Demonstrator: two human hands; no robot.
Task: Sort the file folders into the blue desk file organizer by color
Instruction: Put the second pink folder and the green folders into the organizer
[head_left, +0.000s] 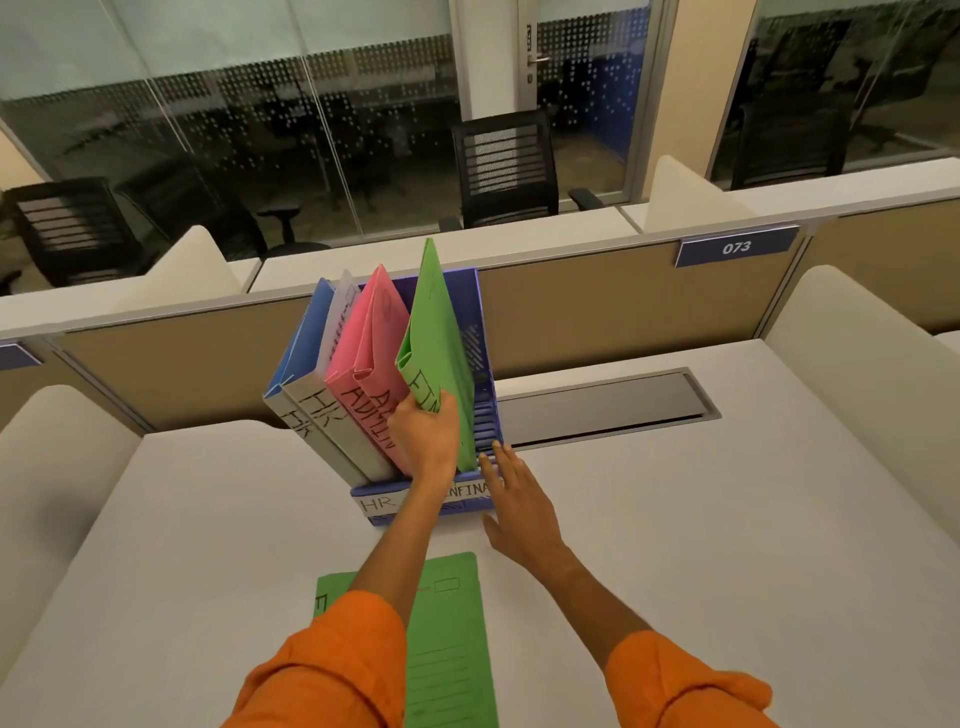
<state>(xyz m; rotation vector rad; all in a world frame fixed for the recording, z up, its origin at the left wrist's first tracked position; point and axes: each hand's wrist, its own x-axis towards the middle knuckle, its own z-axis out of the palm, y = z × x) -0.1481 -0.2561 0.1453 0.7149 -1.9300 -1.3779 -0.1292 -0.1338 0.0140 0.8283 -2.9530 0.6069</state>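
Four colours stand side by side: from my left, a blue card folder (304, 343), grey folders marked HR (322, 410), pink folders marked ADMIN (363, 338), then an upright green card folder (436, 322). Its long axis tilts up and away from me. My left hand (423, 441) grips its lower front edge, fingers curled round it. A second green card folder (452, 649) lies flat on the white counter (727, 519), under my left forearm, its long axis pointing at the blue plastic desk file organizer (475, 312). My right hand (519, 506), just past that folder's far right corner, holds nothing. Its straight, spread fingers rest against the organizer's front right corner, so I judge it the freer hand.
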